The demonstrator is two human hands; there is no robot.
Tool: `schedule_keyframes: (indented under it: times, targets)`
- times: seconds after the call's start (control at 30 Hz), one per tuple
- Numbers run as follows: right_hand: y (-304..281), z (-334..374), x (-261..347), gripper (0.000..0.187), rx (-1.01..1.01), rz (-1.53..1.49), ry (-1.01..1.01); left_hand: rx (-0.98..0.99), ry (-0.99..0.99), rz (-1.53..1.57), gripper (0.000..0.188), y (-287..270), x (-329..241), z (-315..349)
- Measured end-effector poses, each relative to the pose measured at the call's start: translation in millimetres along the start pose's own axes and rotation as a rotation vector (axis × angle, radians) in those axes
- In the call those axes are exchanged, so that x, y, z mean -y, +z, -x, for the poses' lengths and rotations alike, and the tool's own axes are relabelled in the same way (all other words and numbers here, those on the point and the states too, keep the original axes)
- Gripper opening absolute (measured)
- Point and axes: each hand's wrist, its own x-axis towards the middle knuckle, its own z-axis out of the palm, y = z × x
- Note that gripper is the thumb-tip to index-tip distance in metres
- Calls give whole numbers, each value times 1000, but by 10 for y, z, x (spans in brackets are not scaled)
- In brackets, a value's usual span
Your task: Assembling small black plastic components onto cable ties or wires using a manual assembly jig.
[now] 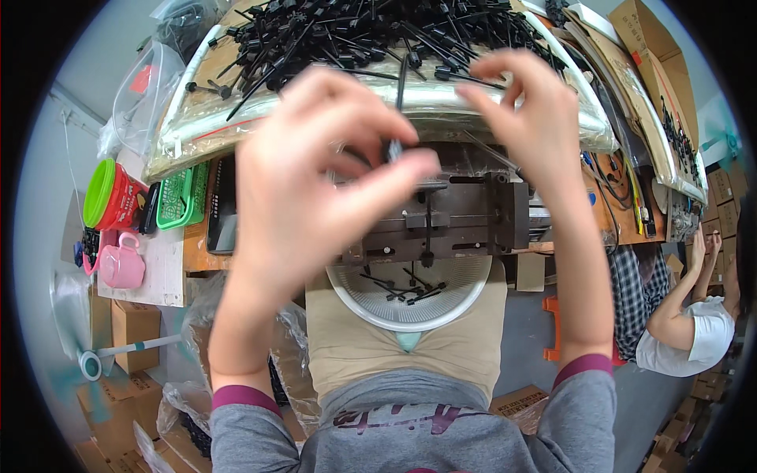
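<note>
I see one thin black plastic part (398, 110) standing nearly upright above the dark metal fixture (441, 217), its long slim stem pointing up in front of the pile and its thicker head pinched at the bottom. Behind it I've got the heap of matching black parts (355, 31), a tangled mass spread across a plastic-covered tray. Below the fixture, a handful more lie loose in the white round bowl (410, 303).
</note>
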Motion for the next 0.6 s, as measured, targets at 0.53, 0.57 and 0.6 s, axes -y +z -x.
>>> schedule_keyframes:
  times: [0.53,0.57,0.6]
  targets:
    - [300,-965,-446,39,764,332,130,218,34,-389,24,765,31,1171]
    - [222,-948,-491,38,776,340,118,217,43,-405,24,786,31,1160]
    - [231,-808,-762,38,566,291,-76,221,47,-387,24,793,41,1121]
